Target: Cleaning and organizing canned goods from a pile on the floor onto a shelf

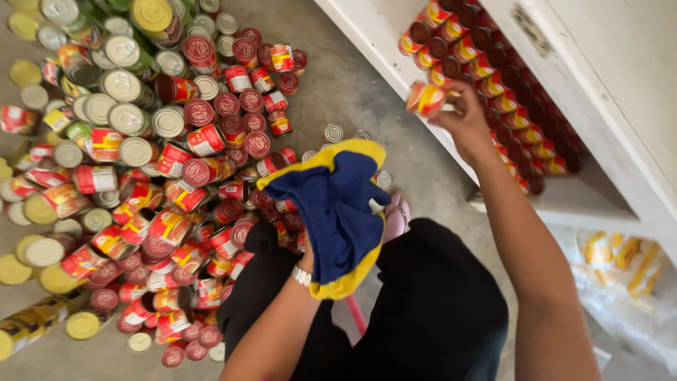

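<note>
Right hand [465, 116] gripped a small red-and-yellow can [425, 99], long axis tilted, just beside the shelf's stacked cans [493, 67]. Left hand [310, 264], fingers hidden, clutched a blue-and-yellow cloth [335, 204] over the floor pile [176, 176].

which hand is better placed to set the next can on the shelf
Right. The right hand already holds a small red can up at the white shelf, beside the stacked cans. The left hand is low and holds a blue and yellow cloth.
</note>
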